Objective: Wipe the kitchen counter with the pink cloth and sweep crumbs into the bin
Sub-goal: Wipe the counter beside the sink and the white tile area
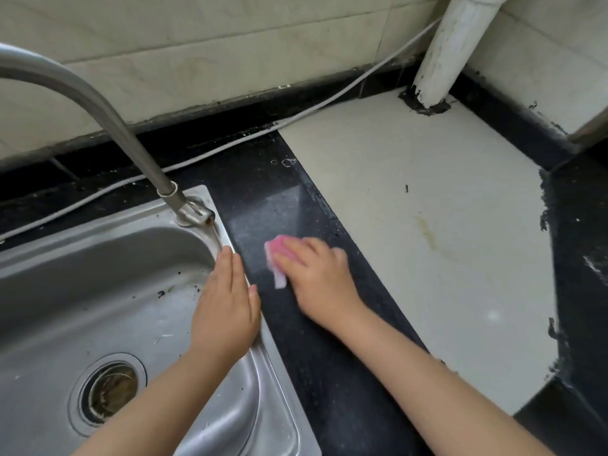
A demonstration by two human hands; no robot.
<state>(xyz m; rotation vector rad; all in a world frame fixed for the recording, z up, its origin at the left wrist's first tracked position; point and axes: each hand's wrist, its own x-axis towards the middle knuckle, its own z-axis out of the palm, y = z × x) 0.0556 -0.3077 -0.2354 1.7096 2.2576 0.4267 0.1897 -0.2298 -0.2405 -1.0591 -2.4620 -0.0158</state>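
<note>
Head view: right hand (317, 271), fingers pressed flat on pink cloth (275, 258) on black counter (279, 205) strip beside sink (98, 274). Left hand (227, 301) released, edging sink rim. Step: wiping. Next, likely: gather crumbs; bin unseen.

cloth (275, 258): pink, paler white edge | counter (329, 373): black, fine pale speckle | inset slab (427, 225) at 3 o'clock: cream, yellowish stain | sink (98, 258) at 8 o'clock: brushed steel grey, dark specks | faucet (98, 103): dull silver | wall tiles (230, 44) at 12 o'clock: off-white | pipe (450, 44) at 1 o'clock: white, black sealant at base | cable (230, 144): white
</note>
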